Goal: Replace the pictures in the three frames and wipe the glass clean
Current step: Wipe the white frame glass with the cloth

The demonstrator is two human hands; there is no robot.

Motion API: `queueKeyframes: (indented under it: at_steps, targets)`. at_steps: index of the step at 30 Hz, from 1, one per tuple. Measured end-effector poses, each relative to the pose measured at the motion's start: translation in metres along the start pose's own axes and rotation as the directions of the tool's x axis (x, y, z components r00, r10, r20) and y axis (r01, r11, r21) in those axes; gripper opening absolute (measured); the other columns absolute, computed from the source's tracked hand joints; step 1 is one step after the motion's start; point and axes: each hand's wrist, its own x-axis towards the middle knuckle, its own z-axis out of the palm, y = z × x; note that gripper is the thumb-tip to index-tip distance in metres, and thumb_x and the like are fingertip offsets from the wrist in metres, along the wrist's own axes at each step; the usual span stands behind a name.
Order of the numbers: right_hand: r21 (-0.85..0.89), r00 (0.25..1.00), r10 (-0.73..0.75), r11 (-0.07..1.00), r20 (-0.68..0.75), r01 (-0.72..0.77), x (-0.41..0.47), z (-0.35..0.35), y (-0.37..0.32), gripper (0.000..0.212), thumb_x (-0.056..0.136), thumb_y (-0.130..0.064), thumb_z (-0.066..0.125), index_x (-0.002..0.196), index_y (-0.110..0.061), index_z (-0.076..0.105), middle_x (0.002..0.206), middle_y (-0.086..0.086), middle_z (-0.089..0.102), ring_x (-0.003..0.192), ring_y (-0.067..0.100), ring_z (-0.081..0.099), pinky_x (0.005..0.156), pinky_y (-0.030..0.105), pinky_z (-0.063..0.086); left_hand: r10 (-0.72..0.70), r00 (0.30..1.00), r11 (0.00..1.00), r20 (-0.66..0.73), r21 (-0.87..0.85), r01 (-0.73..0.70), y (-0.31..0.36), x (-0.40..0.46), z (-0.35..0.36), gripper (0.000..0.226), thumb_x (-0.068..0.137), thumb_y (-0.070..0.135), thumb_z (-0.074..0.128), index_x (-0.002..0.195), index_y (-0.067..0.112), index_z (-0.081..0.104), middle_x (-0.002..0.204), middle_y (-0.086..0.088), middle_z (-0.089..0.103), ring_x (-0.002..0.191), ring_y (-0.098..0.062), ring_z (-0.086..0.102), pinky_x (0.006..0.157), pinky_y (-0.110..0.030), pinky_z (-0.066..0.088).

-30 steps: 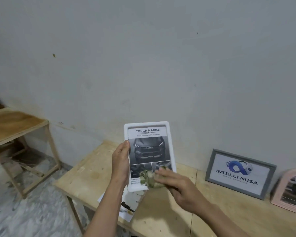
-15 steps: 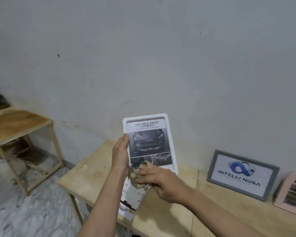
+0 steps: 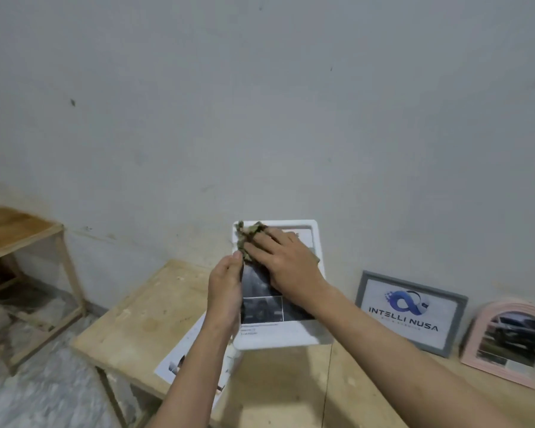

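Grey wall (image 3: 260,118) behind wooden table (image 3: 142,319). White frame (image 3: 317,242) held above table, near wall — left hand (image 3: 224,291) grips its left edge, thumb on front. Right hand (image 3: 286,261), fingers spread flat, presses cloth (image 3: 247,237) on glass at top left, covering upper picture. Loose prints (image 3: 179,359) under left forearm, partly hidden. Grey frame (image 3: 411,313) and pink frame (image 3: 513,341) lean on wall, right — pink one blurred. Side table (image 3: 19,233) cut off left.

The left hand (image 3: 224,291) holds the frame (image 3: 278,338) at its left edge; the right hand (image 3: 286,261), just beside it, lies on a cloth (image 3: 247,239) on the glass. Paper sheets (image 3: 183,359) lie below them on the table (image 3: 142,322) (two more frames (image 3: 411,313) lean right of the right hand).
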Motion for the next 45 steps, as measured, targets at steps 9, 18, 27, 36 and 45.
queueKeyframes:
  at_steps: [9, 18, 27, 36, 45]
  targets:
    - [-0.188, 0.953, 0.25, 0.958, 0.172, -0.217, -0.054, 0.01, 0.015, 0.043, 0.072, -0.01, 0.057, 0.113, -0.021, 0.065, 0.108, -0.003, 0.066, 0.081, 0.023, 0.053, 0.059, 0.034, 0.045, -0.036, 0.996, 0.999, -0.087, -0.038, 0.033, -0.007, 0.002, -0.018, 0.035, 0.104, 0.03, 0.05, 0.098, 0.004, 0.072, 0.092, -0.018, 0.077, 0.091, -0.043, 0.072, 0.086, -0.061, 0.055]
    - [0.457, 0.622, 0.315, 0.462, 0.717, -0.76, -0.081, -0.033, -0.018, 0.049, 0.086, 0.005, 0.044, 0.11, -0.029, 0.071, 0.096, -0.006, 0.071, 0.078, 0.004, 0.065, 0.065, 0.017, 0.05, -0.062, 0.998, 0.992, -0.012, 0.113, 0.063, -0.004, 0.009, -0.026, 0.041, 0.102, 0.036, 0.046, 0.099, 0.004, 0.071, 0.091, -0.013, 0.077, 0.087, -0.034, 0.074, 0.074, -0.042, 0.061]
    - [0.167, 0.945, 0.3, 0.933, 0.133, -0.32, -0.028, 0.001, -0.002, 0.046, 0.091, -0.034, 0.045, 0.135, -0.024, 0.053, 0.145, -0.002, 0.047, 0.134, 0.026, 0.041, 0.115, 0.045, 0.026, -0.05, 0.994, 0.997, 0.094, -0.058, 0.056, 0.002, -0.01, 0.018, 0.028, 0.096, 0.021, 0.052, 0.084, -0.002, 0.062, 0.081, -0.018, 0.065, 0.079, -0.033, 0.059, 0.075, -0.042, 0.049]
    - [0.671, 0.854, -0.004, 0.619, 0.521, -0.407, -0.084, -0.001, -0.045, 0.039, 0.088, -0.009, 0.057, 0.117, -0.034, 0.066, 0.128, -0.015, 0.061, 0.127, -0.001, 0.047, 0.112, 0.035, 0.036, -0.104, 0.993, 0.989, -0.059, 0.095, 0.109, 0.001, -0.002, -0.023, 0.036, 0.101, 0.022, 0.047, 0.07, 0.009, 0.06, 0.063, 0.001, 0.066, 0.053, -0.014, 0.059, 0.053, -0.029, 0.045]
    - [0.254, 0.962, 0.25, 0.929, 0.111, -0.27, -0.026, 0.007, 0.0, 0.044, 0.093, -0.03, 0.054, 0.137, -0.024, 0.052, 0.151, -0.006, 0.036, 0.143, 0.014, 0.023, 0.119, 0.042, 0.02, -0.074, 0.994, 0.997, 0.083, -0.031, 0.077, -0.003, -0.011, 0.007, 0.026, 0.098, 0.013, 0.05, 0.098, -0.001, 0.072, 0.098, -0.022, 0.075, 0.086, -0.027, 0.07, 0.08, -0.043, 0.055]
